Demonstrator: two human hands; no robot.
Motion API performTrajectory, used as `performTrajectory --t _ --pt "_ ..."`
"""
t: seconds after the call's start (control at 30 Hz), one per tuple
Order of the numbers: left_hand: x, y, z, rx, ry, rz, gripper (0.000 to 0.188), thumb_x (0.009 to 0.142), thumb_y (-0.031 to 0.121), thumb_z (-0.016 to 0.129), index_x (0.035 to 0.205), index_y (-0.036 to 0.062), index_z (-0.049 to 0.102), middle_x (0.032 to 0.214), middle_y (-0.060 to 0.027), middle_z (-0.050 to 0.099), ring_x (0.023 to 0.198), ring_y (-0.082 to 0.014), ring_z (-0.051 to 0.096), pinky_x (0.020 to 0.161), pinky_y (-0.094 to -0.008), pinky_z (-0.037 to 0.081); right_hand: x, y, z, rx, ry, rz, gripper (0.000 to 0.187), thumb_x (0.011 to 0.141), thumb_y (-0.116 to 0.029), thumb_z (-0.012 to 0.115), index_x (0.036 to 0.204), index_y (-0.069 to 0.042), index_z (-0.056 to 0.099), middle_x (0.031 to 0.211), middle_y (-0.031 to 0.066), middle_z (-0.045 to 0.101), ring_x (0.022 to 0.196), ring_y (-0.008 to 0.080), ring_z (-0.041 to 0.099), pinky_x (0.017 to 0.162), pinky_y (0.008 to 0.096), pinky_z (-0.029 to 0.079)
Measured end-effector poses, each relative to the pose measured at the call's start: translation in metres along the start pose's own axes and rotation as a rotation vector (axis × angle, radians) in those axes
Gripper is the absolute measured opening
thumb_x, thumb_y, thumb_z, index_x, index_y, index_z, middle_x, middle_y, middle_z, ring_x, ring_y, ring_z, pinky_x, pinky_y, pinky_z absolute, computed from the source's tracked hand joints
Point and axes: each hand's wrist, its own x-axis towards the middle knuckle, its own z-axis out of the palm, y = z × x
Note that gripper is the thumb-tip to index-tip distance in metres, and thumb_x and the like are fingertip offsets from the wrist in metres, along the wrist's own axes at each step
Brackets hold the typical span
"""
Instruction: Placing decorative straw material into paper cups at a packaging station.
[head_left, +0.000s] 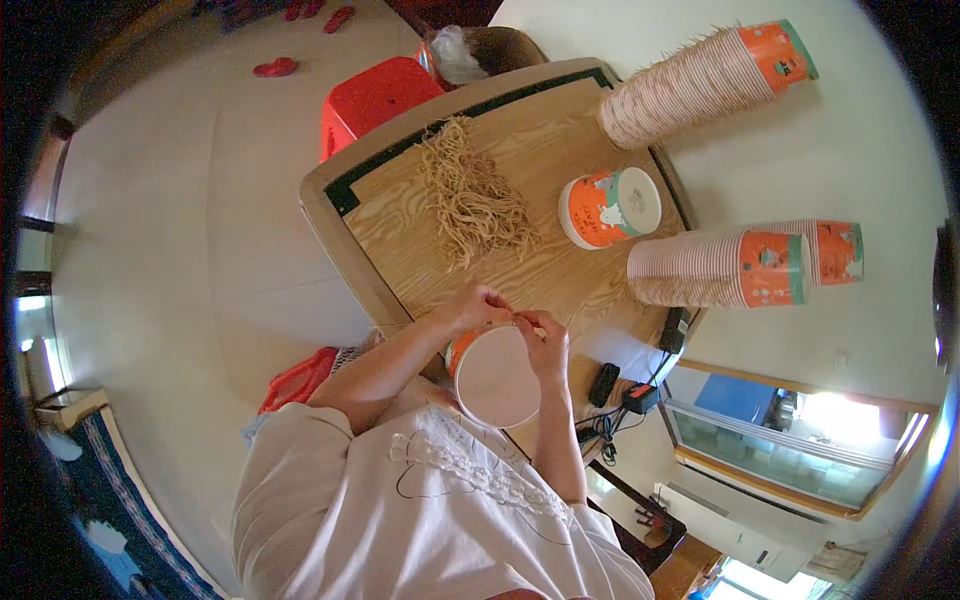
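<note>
A paper bucket with an orange side and a round white face stands against my body at the table's near edge. At its far rim my left hand is closed in a pinch. My right hand comes from the other side, its fingers also pinched, and the fingertips of both hands nearly meet. What lies between them is too small to make out. Beyond my hands a loose pile of tan strings lies on the wooden table. To its right sits an orange, green and white paper bucket.
A long stack of nested paper buckets, with tan strands sticking out, lies at the far right. Nearer are more stacked buckets. Black adapters and cables rest at the right. A red stool stands beyond the table's far left edge.
</note>
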Motion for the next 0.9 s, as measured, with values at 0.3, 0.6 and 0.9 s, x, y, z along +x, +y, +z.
performTrajectory --t 0.3,0.6,0.9 --pt "0.012 -0.020 -0.004 -0.024 0.026 0.055 0.021 0.069 0.018 0.069 0.083 0.0039 0.065 0.074 -0.0040 0.064 0.065 -0.0107 0.056 0.059 -0.0260 0.046 0.002 0.000 0.009 0.008 0.072 -0.047 0.010 0.076 -0.010 0.062 0.080 -0.002 0.062 0.073 0.0114 0.063 0.068 0.0201 0.062 0.063 0.0299 0.048" --pt "0.001 -0.004 0.001 -0.135 0.099 -0.034 0.019 0.074 0.017 0.067 0.088 0.0041 0.063 0.078 -0.0054 0.064 0.069 -0.0117 0.058 0.062 -0.0261 0.048 0.000 -0.006 0.009 0.015 0.109 0.005 0.009 0.075 -0.009 0.061 0.079 -0.001 0.060 0.074 0.0114 0.063 0.069 0.0198 0.062 0.065 0.0309 0.049" --pt "0.001 -0.007 0.010 0.222 0.207 0.258 0.016 0.071 0.016 0.066 0.083 0.0052 0.064 0.075 -0.0075 0.065 0.066 -0.0146 0.062 0.061 -0.0274 0.049 0.001 0.004 0.010 -0.022 0.110 -0.024 0.011 0.077 -0.012 0.061 0.080 -0.002 0.060 0.074 0.0118 0.063 0.068 0.0209 0.062 0.063 0.0300 0.049"
